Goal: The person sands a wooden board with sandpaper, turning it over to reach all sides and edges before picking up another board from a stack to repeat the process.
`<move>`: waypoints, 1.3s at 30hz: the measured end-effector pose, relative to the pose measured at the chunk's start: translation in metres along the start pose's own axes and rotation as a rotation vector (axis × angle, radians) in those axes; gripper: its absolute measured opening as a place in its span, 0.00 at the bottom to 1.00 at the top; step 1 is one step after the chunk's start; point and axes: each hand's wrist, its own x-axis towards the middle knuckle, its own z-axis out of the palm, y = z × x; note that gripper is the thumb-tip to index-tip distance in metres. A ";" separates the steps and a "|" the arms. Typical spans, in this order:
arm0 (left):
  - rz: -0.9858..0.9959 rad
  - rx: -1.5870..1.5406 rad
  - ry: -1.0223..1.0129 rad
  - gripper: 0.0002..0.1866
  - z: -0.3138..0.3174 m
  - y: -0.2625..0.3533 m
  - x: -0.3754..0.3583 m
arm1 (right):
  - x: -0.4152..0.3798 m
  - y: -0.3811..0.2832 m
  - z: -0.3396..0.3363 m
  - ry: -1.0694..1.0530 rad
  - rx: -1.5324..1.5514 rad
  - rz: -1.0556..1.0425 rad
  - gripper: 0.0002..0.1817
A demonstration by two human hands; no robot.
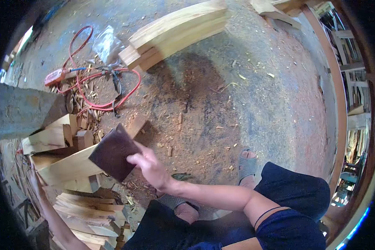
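Note:
My right hand (151, 167) is closed on a dark brown square sheet that looks like sandpaper (114, 154), with the thumb on its face. The sheet is held over the right part of a pale, tapered wooden piece (71, 167) and hides some of it. At the far left, my left hand (36, 183) is at the left end of this piece and seems to grip it; its fingers show only in part. Other cut wooden blocks (48, 139) lie just behind the piece.
Curved wooden pieces (85, 212) are stacked at the lower left. A large curved timber (179, 33) lies on the floor ahead. Left of it are a red cable (98, 107), an orange-and-white power strip (56, 77) and a clear plastic bag (107, 45). Sawdust and chips cover the floor.

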 end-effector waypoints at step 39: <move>-0.664 -1.395 -0.863 0.35 0.249 0.391 -0.306 | 0.101 -0.172 -0.302 0.367 -1.678 -0.557 0.22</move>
